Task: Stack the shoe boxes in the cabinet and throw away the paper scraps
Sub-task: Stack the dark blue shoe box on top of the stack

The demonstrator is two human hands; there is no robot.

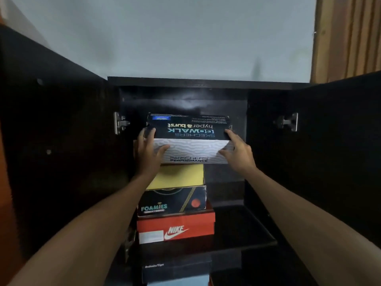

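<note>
A Skechers shoe box (190, 139), dark lid over a white patterned base, sits on top of a stack in the open black cabinet (206, 81). My left hand (147, 150) grips its left end, fingers on the lid edge and thumb on the front. At its right end, my right hand (237, 151) holds it the same way. Below it are a yellow box (177, 176), a dark Foamies box (172, 201) and a red Nike box (176, 227) on the shelf (247, 234). No paper scraps are in view.
Both cabinet doors (51, 141) stand wide open to either side. A dark box (175, 269) lies on the level beneath the shelf. Shelf space to the right of the stack holds nothing. A pale wall rises behind, with a wooden panel (346, 38) at top right.
</note>
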